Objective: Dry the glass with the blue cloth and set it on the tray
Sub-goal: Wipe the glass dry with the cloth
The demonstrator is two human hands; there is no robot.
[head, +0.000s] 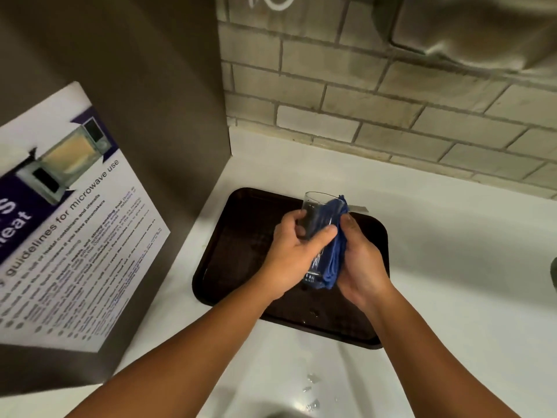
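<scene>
A clear drinking glass [315, 206] is held tilted above the dark brown tray [241, 236], its mouth pointing away from me. My left hand [291, 251] grips the glass around its middle. My right hand [360, 263] presses a folded blue cloth [334, 248] against the right side of the glass. The cloth covers that side from the rim down to the base. The tray lies flat on the white counter [452, 251] below both hands, with a few water drops on it.
A grey cabinet side with a microwave guidelines poster [69, 221] stands close on the left. A tiled brick-pattern wall [361, 101] runs behind the counter. Water drops [312, 387] lie on the counter in front of the tray. A steel fixture [470, 28] hangs at the top right.
</scene>
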